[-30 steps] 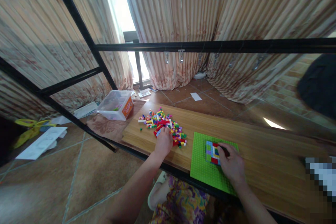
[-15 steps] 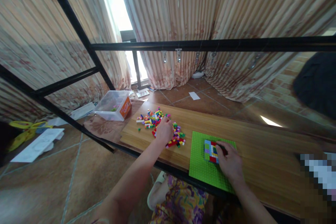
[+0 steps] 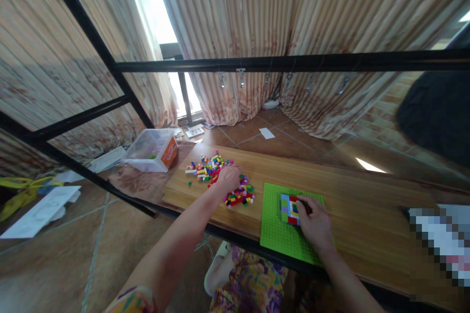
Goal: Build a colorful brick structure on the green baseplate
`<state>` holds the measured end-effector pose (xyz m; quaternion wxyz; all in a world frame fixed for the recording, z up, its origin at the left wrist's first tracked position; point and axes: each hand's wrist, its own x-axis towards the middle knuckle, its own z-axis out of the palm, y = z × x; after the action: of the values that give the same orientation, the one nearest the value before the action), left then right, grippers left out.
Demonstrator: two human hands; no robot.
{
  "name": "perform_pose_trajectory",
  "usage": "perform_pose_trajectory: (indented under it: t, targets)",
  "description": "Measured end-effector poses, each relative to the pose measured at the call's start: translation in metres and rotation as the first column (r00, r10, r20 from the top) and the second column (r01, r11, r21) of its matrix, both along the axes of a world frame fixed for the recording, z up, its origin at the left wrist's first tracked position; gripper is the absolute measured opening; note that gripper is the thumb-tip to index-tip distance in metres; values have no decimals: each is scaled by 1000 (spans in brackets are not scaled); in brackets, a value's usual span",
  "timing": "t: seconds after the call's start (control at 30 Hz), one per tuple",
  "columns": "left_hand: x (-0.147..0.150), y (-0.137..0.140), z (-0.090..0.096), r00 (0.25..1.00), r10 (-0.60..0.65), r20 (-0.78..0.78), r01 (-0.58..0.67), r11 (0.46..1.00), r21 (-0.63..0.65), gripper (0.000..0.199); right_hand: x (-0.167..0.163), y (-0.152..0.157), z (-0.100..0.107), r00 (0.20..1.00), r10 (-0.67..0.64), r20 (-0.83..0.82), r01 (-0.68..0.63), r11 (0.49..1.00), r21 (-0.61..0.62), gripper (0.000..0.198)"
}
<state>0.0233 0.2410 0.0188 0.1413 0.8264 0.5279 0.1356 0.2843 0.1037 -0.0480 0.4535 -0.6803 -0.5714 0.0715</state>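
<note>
A green studded baseplate (image 3: 270,230) lies on the wooden bench top. On it sits a low block of toy building bricks (image 3: 285,209) in light blue, purple, red, white and yellow. My right hand (image 3: 316,222) rests over the right side of this block, its fingers curled onto it and covering that part. To the left, my left hand (image 3: 229,177) is down in a heap of loose toy bricks (image 3: 211,166). Its fingertips are hidden and slightly blurred, so anything between them cannot be made out. More loose bricks (image 3: 244,190) lie just right of that hand.
A clear plastic box (image 3: 147,159) with an orange label stands beyond the left end of the bench top (image 3: 352,205). A black metal rail (image 3: 205,65) crosses above, with small clips hanging from it. Papers (image 3: 40,212) lie on the tiled floor. A pixelated flat object (image 3: 436,239) is at right.
My left hand has turned and shifted slightly within the heap, its fingers now pointing more to the right. My right hand stays on the brick block. The whole view has shifted a little.
</note>
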Motion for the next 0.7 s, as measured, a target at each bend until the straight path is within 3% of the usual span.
perform_pose_trajectory:
  t: [0.1,0.17,0.23,0.3,0.37,0.43,0.5,0.57,0.7]
  targets:
    - [-5,-5,4,991,18,131,-21,1000,22,38,-1,0,1,1000,-2,1,2,1000,3,31]
    - [-8,-12,5,931,62,361,-44,997,-59,34,-1,0,1,1000,0,5,0,1000,5,31]
    - [-11,-24,4,745,207,635,-48,965,-259,24,-1,0,1,1000,-1,10,1,1000,0,31]
    - [-14,-39,4,467,419,778,22,875,-484,17,-1,0,1,1000,-5,11,5,1000,-1,30]
    - [-16,-54,5,217,591,777,143,768,-624,11,-1,0,1,1000,-1,8,1,1000,6,30]
    - [-19,-65,7,74,687,723,253,688,-680,9,-1,0,1,1000,4,8,-4,1000,15,29]
    - [-20,-72,11,-5,729,684,316,650,-691,11,0,0,0,1000,6,14,-6,1000,16,29]
    - [-21,-75,15,-57,731,680,348,653,-673,18,-1,0,0,1000,0,21,0,1000,15,29]
    - [-22,-79,18,-70,698,713,362,684,-633,26,-1,0,0,999,-13,29,12,1000,15,29]
